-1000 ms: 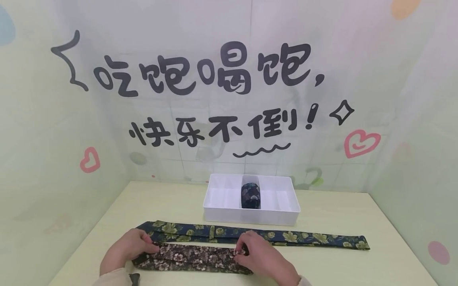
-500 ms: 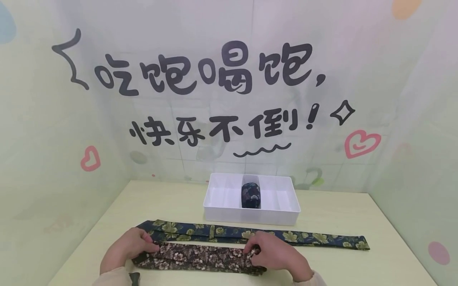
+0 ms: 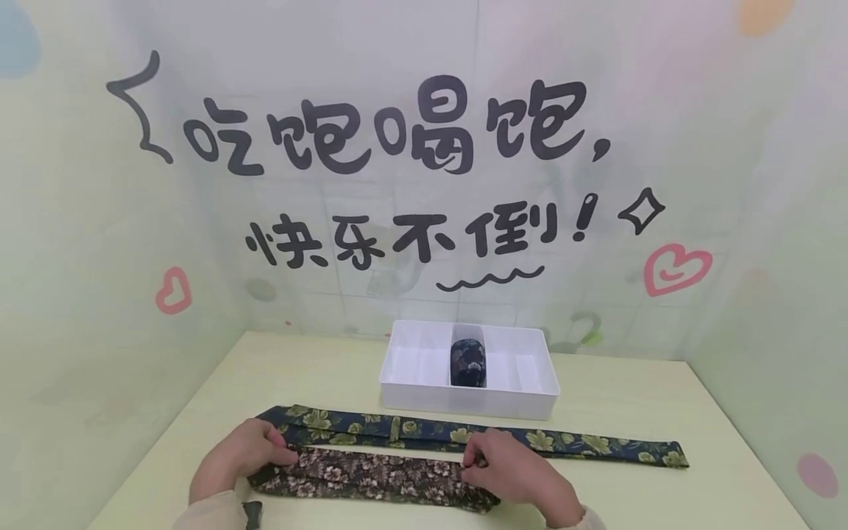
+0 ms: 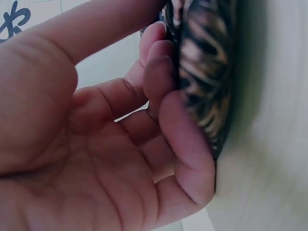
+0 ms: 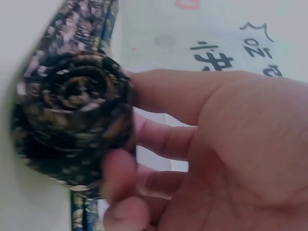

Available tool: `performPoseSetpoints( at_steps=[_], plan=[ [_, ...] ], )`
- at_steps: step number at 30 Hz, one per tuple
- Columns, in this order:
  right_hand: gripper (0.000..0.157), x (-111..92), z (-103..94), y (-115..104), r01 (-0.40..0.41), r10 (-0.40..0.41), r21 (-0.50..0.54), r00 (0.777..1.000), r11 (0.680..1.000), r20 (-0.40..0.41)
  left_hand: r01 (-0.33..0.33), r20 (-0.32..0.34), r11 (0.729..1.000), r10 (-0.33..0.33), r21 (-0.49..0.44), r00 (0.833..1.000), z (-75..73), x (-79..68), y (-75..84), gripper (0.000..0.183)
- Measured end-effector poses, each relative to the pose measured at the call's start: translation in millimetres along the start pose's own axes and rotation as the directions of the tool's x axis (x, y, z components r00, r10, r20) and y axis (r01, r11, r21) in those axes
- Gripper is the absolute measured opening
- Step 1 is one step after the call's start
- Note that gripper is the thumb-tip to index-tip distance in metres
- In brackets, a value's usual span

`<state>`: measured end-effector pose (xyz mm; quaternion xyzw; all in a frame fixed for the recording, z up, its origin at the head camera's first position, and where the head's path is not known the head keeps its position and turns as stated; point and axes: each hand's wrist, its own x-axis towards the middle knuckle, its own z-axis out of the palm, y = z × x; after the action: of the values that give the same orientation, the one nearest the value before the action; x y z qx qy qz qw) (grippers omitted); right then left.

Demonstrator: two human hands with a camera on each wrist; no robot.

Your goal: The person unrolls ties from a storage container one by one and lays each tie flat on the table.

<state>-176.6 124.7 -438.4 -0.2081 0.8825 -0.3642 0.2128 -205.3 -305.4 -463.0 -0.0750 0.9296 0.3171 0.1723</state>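
Observation:
A dark necktie with a pale brown flower print (image 3: pixel 377 475) lies lengthwise near the table's front. My left hand (image 3: pixel 241 453) holds its left end, thumb over the top and fingers bent against its edge. At the other end, my right hand (image 3: pixel 510 467) grips a part wound into a coil; the spiral roll (image 5: pixel 79 94) shows end-on in the right wrist view, between thumb and fingers. Just behind lies a navy necktie with yellow-green flowers (image 3: pixel 596 444), stretched out flat and partly hidden by both hands.
At the back stands a white divided tray (image 3: pixel 424 397). Its middle compartment holds a rolled dark floral necktie (image 3: pixel 468 363). A small black piece (image 3: pixel 252 513) shows beside my left sleeve. Printed walls rise behind and at both sides of the table (image 3: pixel 636 397).
My right hand has shifted a little to the right along with the coiled end of the brown-flowered necktie. The left hand keeps its hold. The navy necktie and tray stay put.

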Motion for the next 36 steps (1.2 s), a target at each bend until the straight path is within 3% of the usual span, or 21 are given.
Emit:
performPoseSetpoints(
  at_steps=[7, 12, 21, 26, 32, 36],
  plan=[
    [0.004, -2, 5.7, 4, 0.028, -0.035, -0.116, 0.998, 0.993, -0.060, 0.010, 0.006, 1.000, -0.010, -0.003, 1.000, -2.0, -0.4, 1.2, 0.040],
    [0.005, -6, 6.4, 8, 0.013, -0.023, -0.140, 0.997, 0.990, -0.073, 0.009, 0.002, 1.000, -0.009, -0.010, 1.000, 0.3, -1.9, -1.1, 0.038],
    [0.011, -18, 8.1, 13, -0.034, 0.025, -0.092, 0.995, 0.995, -0.093, -0.003, -0.003, 1.000, 0.003, -0.016, 1.000, 4.5, 2.0, -4.0, 0.036],
    [0.024, -23, 8.9, 18, -0.076, 0.071, -0.054, 0.994, 0.996, -0.087, -0.006, 0.000, 1.000, 0.006, -0.019, 1.000, 4.9, 4.0, -5.0, 0.037],
    [0.020, -27, 4.5, 22, -0.041, 0.022, -0.165, 0.993, 0.985, -0.116, -0.004, 0.002, 1.000, 0.004, -0.010, 1.000, 4.1, 5.7, -4.4, 0.038],
    [0.022, -29, -0.9, 20, -0.066, 0.042, -0.194, 0.991, 0.979, -0.127, -0.006, 0.007, 1.000, 0.006, -0.011, 1.000, 3.1, 7.1, -4.6, 0.040]
  ],
)
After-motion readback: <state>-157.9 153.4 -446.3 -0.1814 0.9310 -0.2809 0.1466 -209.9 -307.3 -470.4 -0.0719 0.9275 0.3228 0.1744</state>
